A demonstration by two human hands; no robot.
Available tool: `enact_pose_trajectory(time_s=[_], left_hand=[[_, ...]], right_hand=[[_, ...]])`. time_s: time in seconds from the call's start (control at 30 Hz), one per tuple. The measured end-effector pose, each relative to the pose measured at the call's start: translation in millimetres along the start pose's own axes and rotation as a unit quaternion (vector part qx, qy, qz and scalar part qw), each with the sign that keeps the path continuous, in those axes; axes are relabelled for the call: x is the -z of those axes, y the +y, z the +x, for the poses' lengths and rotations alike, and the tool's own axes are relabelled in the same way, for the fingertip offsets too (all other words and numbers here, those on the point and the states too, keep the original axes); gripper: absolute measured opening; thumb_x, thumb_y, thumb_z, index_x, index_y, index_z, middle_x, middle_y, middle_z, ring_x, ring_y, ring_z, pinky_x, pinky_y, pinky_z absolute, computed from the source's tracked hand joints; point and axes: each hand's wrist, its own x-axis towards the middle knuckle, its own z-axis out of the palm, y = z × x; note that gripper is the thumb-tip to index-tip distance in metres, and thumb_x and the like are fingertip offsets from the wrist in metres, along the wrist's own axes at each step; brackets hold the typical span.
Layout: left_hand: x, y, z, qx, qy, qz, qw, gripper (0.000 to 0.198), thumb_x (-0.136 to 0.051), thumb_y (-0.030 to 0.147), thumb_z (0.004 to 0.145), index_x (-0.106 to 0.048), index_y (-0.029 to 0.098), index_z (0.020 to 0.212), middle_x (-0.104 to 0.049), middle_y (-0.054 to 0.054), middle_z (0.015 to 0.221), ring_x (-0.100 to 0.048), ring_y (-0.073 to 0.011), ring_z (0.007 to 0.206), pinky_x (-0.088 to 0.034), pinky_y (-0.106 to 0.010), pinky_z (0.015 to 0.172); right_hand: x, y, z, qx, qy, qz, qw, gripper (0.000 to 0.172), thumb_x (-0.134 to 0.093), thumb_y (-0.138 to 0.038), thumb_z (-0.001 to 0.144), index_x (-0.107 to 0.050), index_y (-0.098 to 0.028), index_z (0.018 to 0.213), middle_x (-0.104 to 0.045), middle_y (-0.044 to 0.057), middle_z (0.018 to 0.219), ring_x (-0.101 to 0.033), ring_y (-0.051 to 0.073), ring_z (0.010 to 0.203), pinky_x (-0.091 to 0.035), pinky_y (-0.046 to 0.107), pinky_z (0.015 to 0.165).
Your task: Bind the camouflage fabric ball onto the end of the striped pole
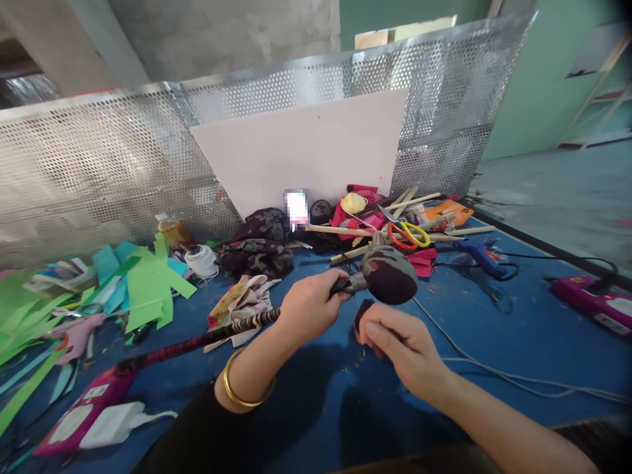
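My left hand is closed around a stick wrapped in dark and striped material, which slants from lower left to upper right. At its upper end sits a rounded head covered in camouflage cloth, gathered and bound where it meets the stick. Just below that head, my right hand is closed with its fingers pinching a small piece of dark cloth. The right hand is apart from the stick. Behind my left wrist lie crumpled patterned cloth scraps.
Orange- and yellow-handled scissors, wooden sticks and a blue glue gun lie at the back right. Green paper strips and a pink glue gun are left. Purple power strips flank the blue table; cables cross the right.
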Motion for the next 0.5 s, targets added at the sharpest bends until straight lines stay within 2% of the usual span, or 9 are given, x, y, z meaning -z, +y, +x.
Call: enact_pose_trajectory(time_s=[0.07, 0.13, 0.23, 0.37, 0.5], left_hand=[[-2.8, -0.8, 2.2, 0.013, 0.006, -0.014, 1.000, 0.029, -0.053, 0.031, 0.082, -0.059, 0.027, 0.111, -0.070, -0.001, 0.099, -0.063, -0.0222, 0.090, -0.043, -0.028, 0.070], [-7.2, -1.5, 3.3, 0.027, 0.016, -0.023, 0.999, 0.030, -0.054, 0.032, 0.082, -0.059, 0.029, 0.111, -0.070, 0.000, 0.096, -0.064, -0.0215, 0.087, -0.043, -0.027, 0.068], [-14.7, -2.5, 3.5, 0.040, 0.030, -0.027, 0.998, 0.031, -0.055, 0.032, 0.081, -0.059, 0.032, 0.111, -0.071, 0.002, 0.094, -0.064, -0.0208, 0.086, -0.042, -0.027, 0.067], [-22.7, -4.7, 3.5, 0.044, 0.041, -0.005, 0.998, 0.030, -0.055, 0.034, 0.081, -0.060, 0.032, 0.111, -0.071, 0.001, 0.089, -0.064, -0.0206, 0.080, -0.040, -0.026, 0.062], [-27.5, -6.6, 4.3, 0.040, 0.044, 0.033, 0.998, 0.030, -0.053, 0.035, 0.083, -0.059, 0.030, 0.112, -0.071, 0.000, 0.088, -0.065, -0.0224, 0.079, -0.041, -0.027, 0.061]], right_hand=[[-5.4, -0.4, -6.0, 0.045, 0.004, -0.067, 0.997, 0.023, -0.040, -0.016, 0.092, -0.047, -0.018, 0.070, -0.046, 0.000, 0.063, -0.044, 0.013, 0.060, -0.035, 0.027, 0.055], [-10.8, -0.4, -11.6, 0.103, 0.007, -0.141, 0.985, 0.021, -0.041, -0.012, 0.089, -0.043, -0.019, 0.069, -0.042, 0.001, 0.064, -0.040, 0.015, 0.062, -0.031, 0.029, 0.056], [-16.3, 1.4, -15.9, 0.154, 0.011, -0.214, 0.965, 0.018, -0.042, -0.007, 0.085, -0.042, -0.019, 0.071, -0.040, 0.002, 0.064, -0.034, 0.016, 0.062, -0.027, 0.030, 0.055], [-19.1, 6.3, -16.6, 0.187, 0.010, -0.256, 0.948, 0.017, -0.044, -0.005, 0.083, -0.043, -0.018, 0.072, -0.040, 0.002, 0.063, -0.033, 0.016, 0.061, -0.027, 0.031, 0.055], [-19.2, 10.5, -16.4, 0.187, -0.002, -0.275, 0.943, 0.018, -0.043, -0.009, 0.085, -0.044, -0.019, 0.070, -0.040, 0.001, 0.062, -0.035, 0.016, 0.059, -0.031, 0.030, 0.056]])
